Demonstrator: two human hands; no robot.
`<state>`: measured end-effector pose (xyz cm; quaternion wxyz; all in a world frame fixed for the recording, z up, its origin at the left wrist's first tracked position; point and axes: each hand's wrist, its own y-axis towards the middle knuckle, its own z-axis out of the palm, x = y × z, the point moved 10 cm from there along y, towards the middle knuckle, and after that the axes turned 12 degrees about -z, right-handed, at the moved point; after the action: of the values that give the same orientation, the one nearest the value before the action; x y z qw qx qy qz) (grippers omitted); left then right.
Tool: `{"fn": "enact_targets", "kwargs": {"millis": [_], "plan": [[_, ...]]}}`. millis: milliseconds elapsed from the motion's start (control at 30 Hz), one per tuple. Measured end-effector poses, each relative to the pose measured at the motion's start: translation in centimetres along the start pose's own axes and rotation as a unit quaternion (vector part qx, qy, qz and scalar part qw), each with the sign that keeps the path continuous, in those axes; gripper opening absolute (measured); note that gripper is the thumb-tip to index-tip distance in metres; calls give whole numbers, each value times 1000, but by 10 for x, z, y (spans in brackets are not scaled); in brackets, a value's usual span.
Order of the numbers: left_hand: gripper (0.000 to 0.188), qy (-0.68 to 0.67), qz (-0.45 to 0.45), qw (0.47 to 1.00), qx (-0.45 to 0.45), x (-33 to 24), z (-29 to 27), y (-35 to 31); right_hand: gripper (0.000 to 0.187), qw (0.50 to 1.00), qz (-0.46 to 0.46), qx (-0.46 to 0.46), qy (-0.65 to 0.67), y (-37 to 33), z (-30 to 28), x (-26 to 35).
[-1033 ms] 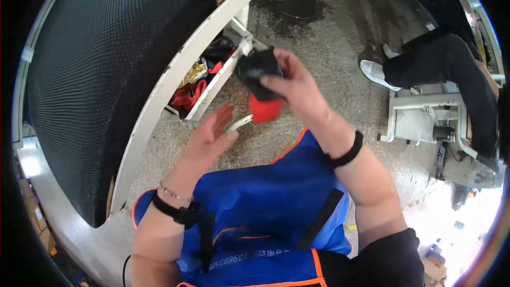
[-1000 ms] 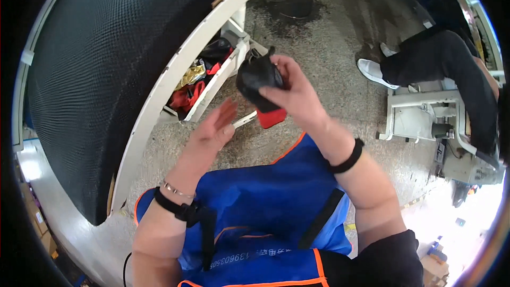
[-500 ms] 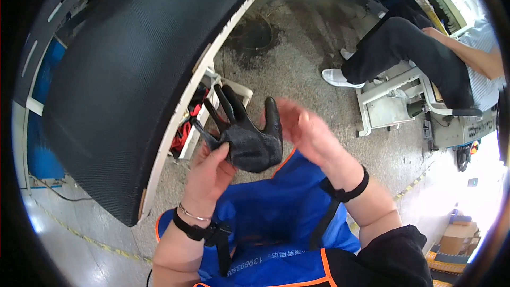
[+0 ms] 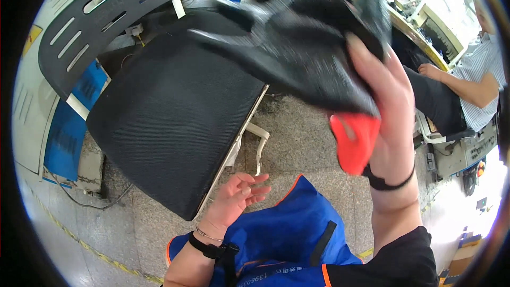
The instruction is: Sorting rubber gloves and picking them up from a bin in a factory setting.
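Observation:
A black coated work glove [image 4: 313, 42] with a red cuff [image 4: 357, 141] fills the upper middle, close up and partly smeared by motion. Around its lower right side my right hand [image 4: 390, 87] is closed, thumb on the black palm area. The glove's fingers point up and to the left. Lower down, my left hand [image 4: 236, 199] holds nothing; its fingers are apart and slightly curled. It is beside the near right corner of a chair's black padded seat [image 4: 175, 106], above a blue apron [image 4: 297, 223] across my lap.
The chair's slotted black backrest [image 4: 106, 16] rises at the far left, near a blue panel [image 4: 71, 127]. A person [image 4: 473, 87] sits at the right by a cluttered workbench [image 4: 425, 37]. Cardboard boxes [image 4: 462, 258] stand at the lower right; a yellow line [image 4: 101, 252] crosses the floor.
The glove has gone from my left hand to my right and risen toward the camera. My left hand has let go and lies lower. The view has shifted, showing the chair's backrest.

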<state>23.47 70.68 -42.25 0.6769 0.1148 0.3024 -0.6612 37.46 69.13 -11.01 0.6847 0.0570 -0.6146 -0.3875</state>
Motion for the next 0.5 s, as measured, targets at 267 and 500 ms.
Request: {"fn": "enact_targets", "kwargs": {"millis": [267,500], "plan": [[8,125,-64,983,-119,3,-25,-18,53,867,-107,87,-479,61,-15,-84],[11,-4,-49,949,-311,11,-108,-49,19,894,-73,-154,-414,-47,-144,-166]]}}
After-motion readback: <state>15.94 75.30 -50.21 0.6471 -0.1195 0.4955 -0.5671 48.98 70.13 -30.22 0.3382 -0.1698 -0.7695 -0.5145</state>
